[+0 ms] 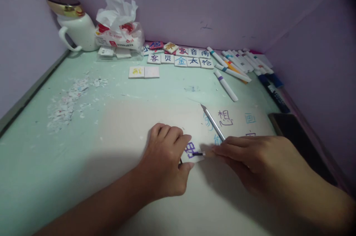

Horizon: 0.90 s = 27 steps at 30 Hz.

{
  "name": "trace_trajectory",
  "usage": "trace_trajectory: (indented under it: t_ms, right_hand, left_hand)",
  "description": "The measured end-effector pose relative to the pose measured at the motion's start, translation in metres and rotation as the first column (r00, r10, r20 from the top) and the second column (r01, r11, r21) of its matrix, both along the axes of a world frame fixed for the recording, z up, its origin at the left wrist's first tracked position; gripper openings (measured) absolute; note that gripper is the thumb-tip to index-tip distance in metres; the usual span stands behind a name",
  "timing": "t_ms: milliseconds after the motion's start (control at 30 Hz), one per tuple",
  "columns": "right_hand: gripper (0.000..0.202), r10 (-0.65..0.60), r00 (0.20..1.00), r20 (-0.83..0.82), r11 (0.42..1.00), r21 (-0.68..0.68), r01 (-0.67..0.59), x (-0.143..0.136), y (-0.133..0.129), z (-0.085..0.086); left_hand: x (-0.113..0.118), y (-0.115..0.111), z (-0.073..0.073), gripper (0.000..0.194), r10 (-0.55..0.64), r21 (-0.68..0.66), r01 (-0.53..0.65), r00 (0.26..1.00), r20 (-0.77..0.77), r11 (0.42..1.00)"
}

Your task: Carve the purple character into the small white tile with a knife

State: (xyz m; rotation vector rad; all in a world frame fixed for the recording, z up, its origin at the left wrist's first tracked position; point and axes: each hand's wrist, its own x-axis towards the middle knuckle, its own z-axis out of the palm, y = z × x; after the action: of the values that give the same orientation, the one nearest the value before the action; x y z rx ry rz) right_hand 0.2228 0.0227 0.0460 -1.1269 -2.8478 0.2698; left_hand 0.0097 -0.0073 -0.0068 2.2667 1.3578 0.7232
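Observation:
My left hand (169,161) is closed around the edge of a small white tile (198,158), thumb on the near side and fingers on the far side. A purple character (190,149) shows on the tile, partly covered by my fingers. In my right hand (250,154) is a slim tool (198,153) with a narrow dark tip and a pale collar, its tip over the tile's right part. Its handle is mostly hidden. A silver pen-shaped tool (213,123) with a pointed end reaches away from beside my right fingers; whether they hold it I cannot tell.
Under my hands lies a pale board (133,124) with handwritten characters. White shavings (69,102) are heaped at left. Character tiles (180,61), markers (226,85), a tissue pack (119,37) and a white jug (76,30) stand at the back. A dark flat object (294,135) is at right.

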Motion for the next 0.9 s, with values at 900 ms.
trace_trajectory:
  t_ms: [900]
  right_hand:
    - [0.021, -0.213, 0.965, -0.155, 0.937, -0.312, 0.157, 0.004, 0.002, -0.014]
  left_hand:
    - [0.001, 0.002, -0.002, 0.037, -0.018, 0.079, 0.017, 1.000, 0.019, 0.997]
